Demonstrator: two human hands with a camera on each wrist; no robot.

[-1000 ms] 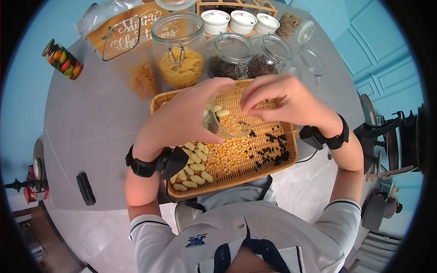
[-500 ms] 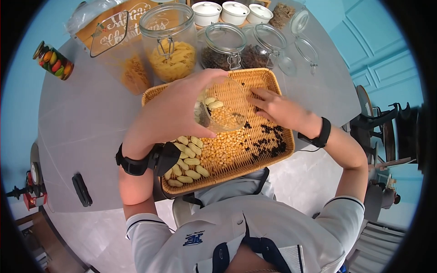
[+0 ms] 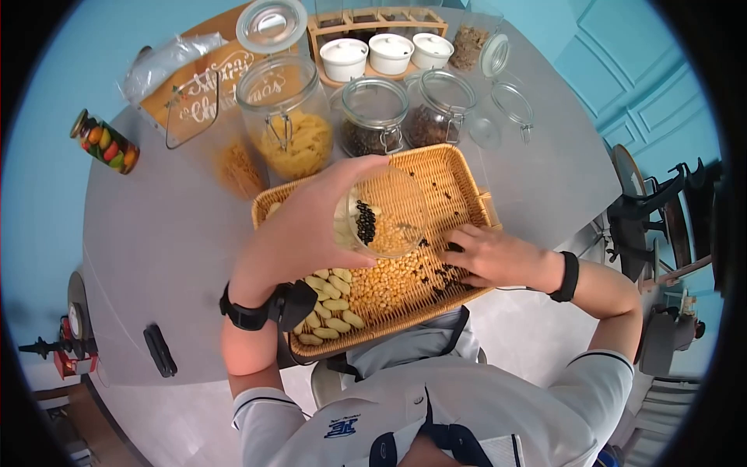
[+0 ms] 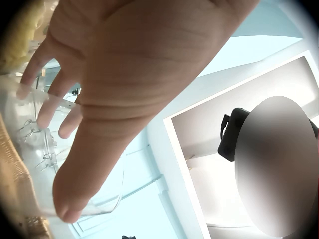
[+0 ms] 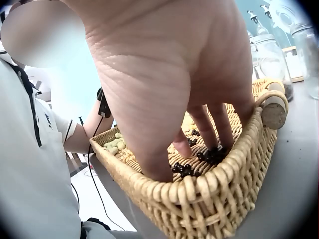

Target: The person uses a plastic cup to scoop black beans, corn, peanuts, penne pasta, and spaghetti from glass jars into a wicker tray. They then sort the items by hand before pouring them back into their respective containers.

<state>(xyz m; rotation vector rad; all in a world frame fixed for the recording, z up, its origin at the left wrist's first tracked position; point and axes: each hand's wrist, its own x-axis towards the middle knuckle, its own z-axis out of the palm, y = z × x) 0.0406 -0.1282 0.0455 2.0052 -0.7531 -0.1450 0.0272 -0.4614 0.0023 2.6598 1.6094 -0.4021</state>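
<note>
My left hand (image 3: 307,214) grips a clear jar (image 3: 401,206) on its side above the wicker basket (image 3: 469,175), its mouth towards the right. Black beans (image 3: 366,222) show in a cluster within the jar. In the left wrist view the thumb and spread fingers (image 4: 70,199) lie around its clear wall. Down in the basket's near right part, my right hand (image 3: 498,255) touches loose black beans (image 5: 214,156) with fingers pointing downward and thumb apart. Corn kernels (image 3: 381,284) cover the basket's middle; unshelled peanuts (image 3: 334,305) lie on its left.
Behind the basket stand a pasta jar (image 3: 292,144), two open clip jars (image 3: 373,132) (image 3: 437,121) and white lidded pots (image 3: 391,54). A clear container (image 3: 237,167) and a jar of colourful contents (image 3: 109,144) are farther left. A black object (image 3: 159,350) lies on the table (image 3: 171,257).
My right hand has moved from beside the jar's mouth down to the black beans at the basket's near right. More black beans show in the jar, which my left hand still holds.
</note>
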